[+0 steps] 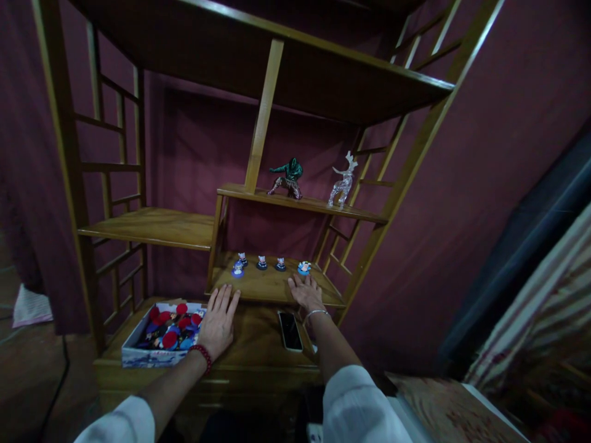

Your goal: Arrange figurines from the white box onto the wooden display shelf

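My left hand (pixel 219 320) rests with its fingers stretched out at the front edge of the low shelf (pixel 272 288), holding nothing. Just right of a box (pixel 152 358), it partly covers that box's corner. My right hand (pixel 306 291) reaches onto the same shelf, fingers spread, right in front of a small figurine on a blue base (pixel 304 267); whether the fingertips touch it I cannot tell. Farther left on the shelf stand a purple figurine (pixel 237 269) and three small dark-based figurines, among them one in the middle (pixel 261 263) and one to its right (pixel 280 264).
Several red, blue and dark pieces (pixel 170 338) fill the box. A phone (pixel 290 331) lies on the cabinet top below my right wrist. On the shelf above stand a green crouching figure (pixel 289 178) and a clear deer figurine (pixel 342 181). A wooden post (pixel 265 117) rises there.
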Available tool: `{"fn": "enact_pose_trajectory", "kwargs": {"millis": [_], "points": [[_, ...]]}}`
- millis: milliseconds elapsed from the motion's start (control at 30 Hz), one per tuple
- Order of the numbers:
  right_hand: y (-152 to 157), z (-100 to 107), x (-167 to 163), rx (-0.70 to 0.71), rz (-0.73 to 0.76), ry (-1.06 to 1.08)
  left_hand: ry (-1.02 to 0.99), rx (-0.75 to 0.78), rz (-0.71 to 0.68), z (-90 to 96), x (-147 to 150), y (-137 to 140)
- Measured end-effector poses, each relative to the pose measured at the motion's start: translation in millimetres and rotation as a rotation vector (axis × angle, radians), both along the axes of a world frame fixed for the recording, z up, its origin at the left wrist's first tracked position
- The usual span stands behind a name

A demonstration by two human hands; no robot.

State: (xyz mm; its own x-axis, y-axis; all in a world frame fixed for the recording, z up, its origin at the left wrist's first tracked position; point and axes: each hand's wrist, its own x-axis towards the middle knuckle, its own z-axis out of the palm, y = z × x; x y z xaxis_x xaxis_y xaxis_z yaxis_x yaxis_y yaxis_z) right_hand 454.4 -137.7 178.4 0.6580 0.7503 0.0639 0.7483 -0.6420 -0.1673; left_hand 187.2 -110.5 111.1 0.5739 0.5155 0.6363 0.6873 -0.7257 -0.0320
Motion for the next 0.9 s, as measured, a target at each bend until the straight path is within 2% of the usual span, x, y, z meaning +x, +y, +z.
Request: {"fn": "enact_pose_trajectory", "kwargs": {"millis": [533,900], "points": [[20.6,0.7,22.5,-0.039,-0.028,0.027,-0.030,0.013,0.019,-6.0,6.3,6.1],[21.0,-1.9,25.6,-0.032,-0.028,-0.002,-0.052,0.027,0.013,-4.9,7.5,6.0]]}}
